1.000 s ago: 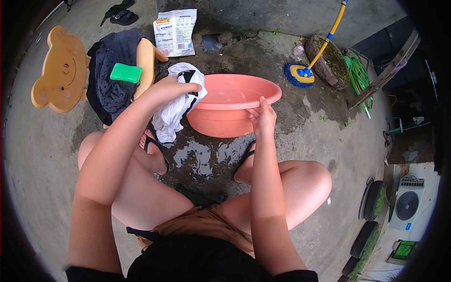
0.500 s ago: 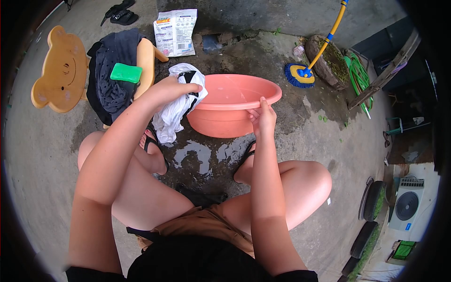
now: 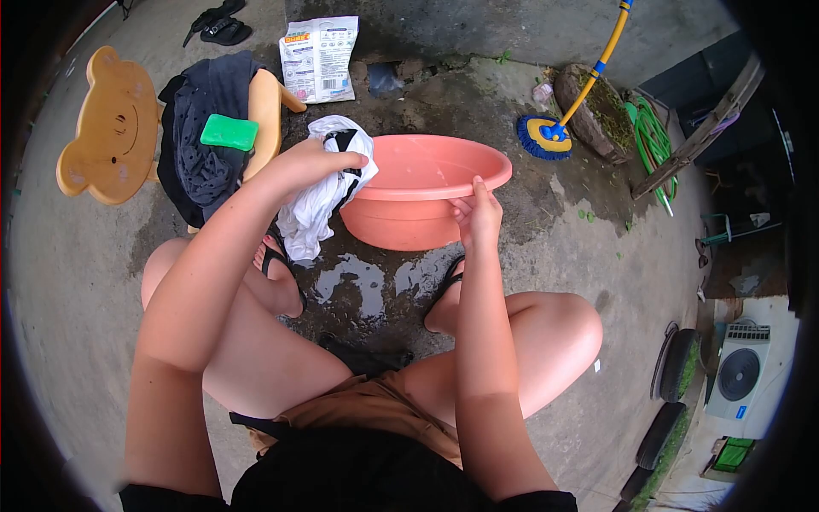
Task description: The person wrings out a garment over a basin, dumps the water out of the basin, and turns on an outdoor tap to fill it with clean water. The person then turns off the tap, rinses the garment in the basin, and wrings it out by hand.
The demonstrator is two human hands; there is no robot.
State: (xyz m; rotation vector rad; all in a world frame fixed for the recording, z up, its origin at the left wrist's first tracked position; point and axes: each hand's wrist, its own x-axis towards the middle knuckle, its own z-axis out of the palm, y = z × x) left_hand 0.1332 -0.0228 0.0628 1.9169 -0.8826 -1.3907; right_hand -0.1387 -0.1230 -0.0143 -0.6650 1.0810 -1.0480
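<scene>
A pink plastic basin [image 3: 401,224] stands on the wet concrete in front of me, with a little water in it. My left hand [image 3: 311,164] grips a bunched white cloth [image 3: 309,212] with black parts, at the basin's left rim; the cloth hangs down outside the basin. At the right front, my right hand [image 3: 479,213] pinches the basin's rim, its thumb on top and fingers below. To the left, a green soap bar [image 3: 229,132] lies on dark clothes [image 3: 200,175], which are draped over a yellow chair [image 3: 265,119].
Behind the basin stands a white printed bag [image 3: 320,64]. Black sandals [image 3: 225,32] lie at the upper left. A blue and yellow brush [image 3: 544,138], a stone planter [image 3: 593,119] and a green hose [image 3: 653,141] are at the upper right. My feet flank the basin's near side.
</scene>
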